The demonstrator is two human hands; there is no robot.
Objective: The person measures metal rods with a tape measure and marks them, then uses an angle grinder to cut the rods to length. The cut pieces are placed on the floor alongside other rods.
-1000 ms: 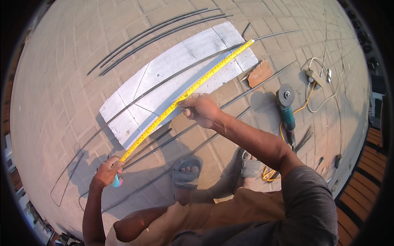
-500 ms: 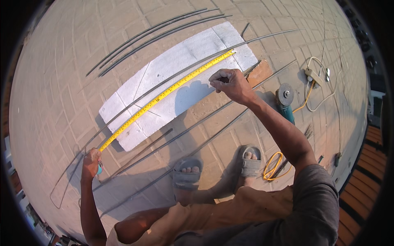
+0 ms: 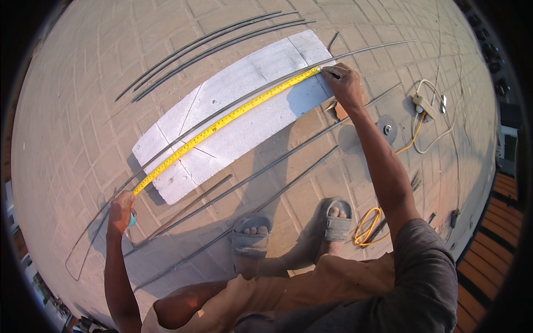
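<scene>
My left hand (image 3: 120,213) is closed round the teal case of a tape measure at the lower left. Its yellow blade (image 3: 214,129) stretches up to the right across a long white slab (image 3: 233,147). My right hand (image 3: 345,86) is pinched at the blade's far end, over the slab's right end; the fingertips partly hide the hook. Just beyond the blade, and nearly parallel to it, a thin metal rod (image 3: 366,50) crosses the slab. The rod's left part runs past my left hand to a bent end on the ground.
More rods (image 3: 216,41) lie beyond the slab, and others (image 3: 277,161) lie between it and my sandalled feet (image 3: 252,236). To the right are an angle grinder's disc (image 3: 387,129), partly behind my forearm, a power socket (image 3: 425,104) with cables, and a coiled yellow cord (image 3: 363,225).
My right hand has moved up and right from above the slab's near edge to the blade's end. My left hand, still on the case, has shifted slightly upward.
</scene>
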